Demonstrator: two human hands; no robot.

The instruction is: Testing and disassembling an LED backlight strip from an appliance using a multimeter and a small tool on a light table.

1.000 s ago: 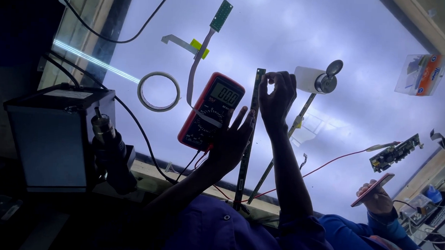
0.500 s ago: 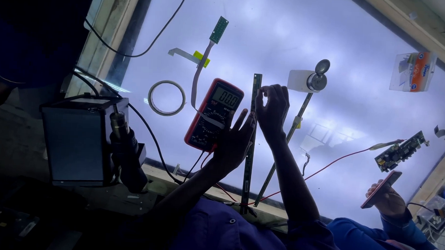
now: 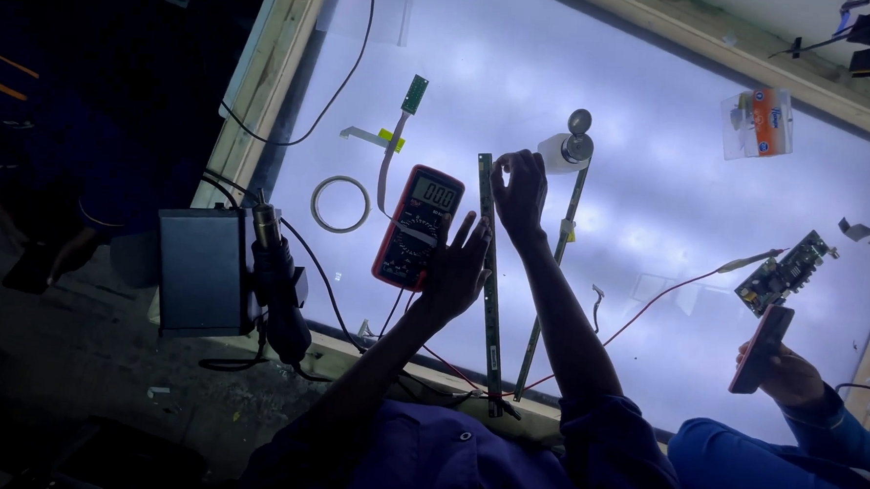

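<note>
Head view: the near edge of the lit worktop [image 3: 656, 107] is a wooden frame, crossed by both of the person's forearms. At the near left, off the glowing panel, stands one dark box-shaped unit [image 3: 202, 272] with one handpiece [image 3: 276, 267] beside it.

Two thin strips lie near to far on the panel: a long strip [image 3: 490, 276] and a second strip [image 3: 550, 289] just to its right.

The left hand [image 3: 453, 270] has its fingers spread flat against the long strip, gripping nothing, beside one red multimeter [image 3: 418, 226].

The right hand [image 3: 521, 194] pinches the long strip near its far end between thumb and fingers.

Left of the meter lies one tape ring [image 3: 340, 204]. One clear packet [image 3: 758, 122] lies far right; its contents cannot be told.

Open panel remains in the far middle and right. A co-worker's hand [image 3: 791, 373] at the near right holds a dark flat object [image 3: 760, 349] beside one circuit board [image 3: 784, 272].
</note>
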